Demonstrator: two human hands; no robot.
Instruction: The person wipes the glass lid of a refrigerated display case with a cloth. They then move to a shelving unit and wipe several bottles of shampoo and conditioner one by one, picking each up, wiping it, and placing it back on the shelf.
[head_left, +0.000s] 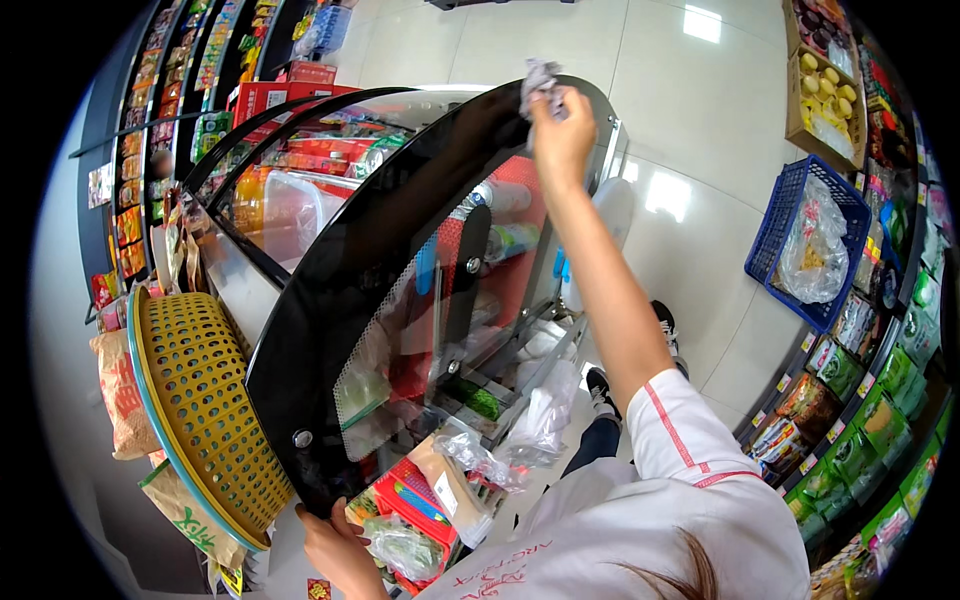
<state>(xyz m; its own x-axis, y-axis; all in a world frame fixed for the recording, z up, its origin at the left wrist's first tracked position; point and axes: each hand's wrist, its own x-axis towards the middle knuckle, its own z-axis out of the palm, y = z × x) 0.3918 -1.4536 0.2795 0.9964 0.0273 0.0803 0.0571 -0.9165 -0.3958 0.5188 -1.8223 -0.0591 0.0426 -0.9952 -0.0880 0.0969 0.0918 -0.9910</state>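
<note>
A crumpled grey-purple cloth is pinched in my right hand, against the far upper end of a curved, black-edged glass panel. That panel forms the side of a display case. Down at the near lower corner of the same panel, my left hand rests with its fingers curled round the edge. Through the glass show bottles, a red perforated sheet and metal fixings.
A yellow plastic basket leans beside the panel's left. Plastic bags and a red tray lie below. Stocked shelves and a blue crate stand on the right, over a tiled floor.
</note>
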